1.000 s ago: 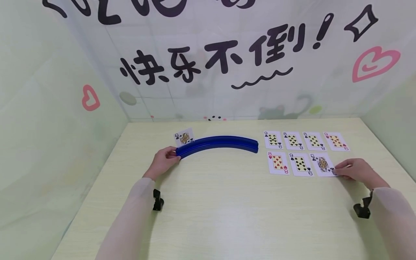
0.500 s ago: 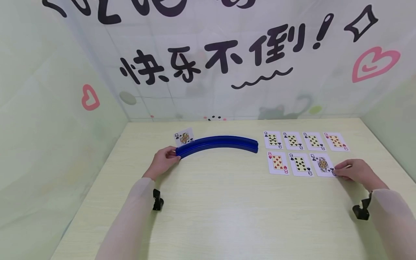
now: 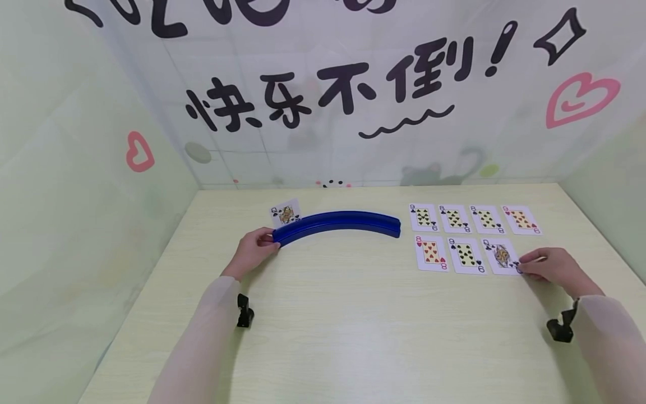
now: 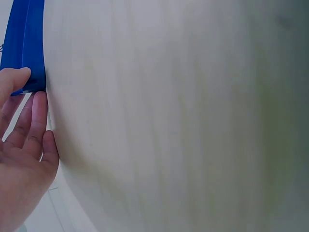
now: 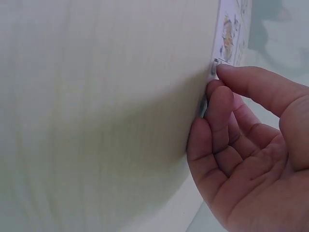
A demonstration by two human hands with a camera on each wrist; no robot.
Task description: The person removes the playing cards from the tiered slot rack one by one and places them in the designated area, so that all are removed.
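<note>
My left hand point(image 3: 251, 253) grips the left end of a curved blue card holder point(image 3: 343, 220), thumb on top and fingers beneath in the left wrist view. Behind that end lies a queen of spades playing card point(image 3: 285, 212), its lower edge hidden by the holder. At the right, my right hand point(image 3: 554, 268) pinches the lower right corner of a queen of clubs point(image 3: 501, 256) between thumb and finger. In the right wrist view the other fingers of the hand point(image 5: 251, 159) curl beneath, near the table surface.
Beside the queen lie an eight of hearts point(image 3: 431, 253) and a nine of spades point(image 3: 467, 256). Several more cards, among them a nine of hearts point(image 3: 521, 220), form a row behind. A printed cloth wall point(image 3: 323, 151) rises at the table's back edge.
My right wrist has shifted very slightly, while its fingers stay at the corner of the queen of clubs. The left hand, the holder and the cards have not visibly moved.
</note>
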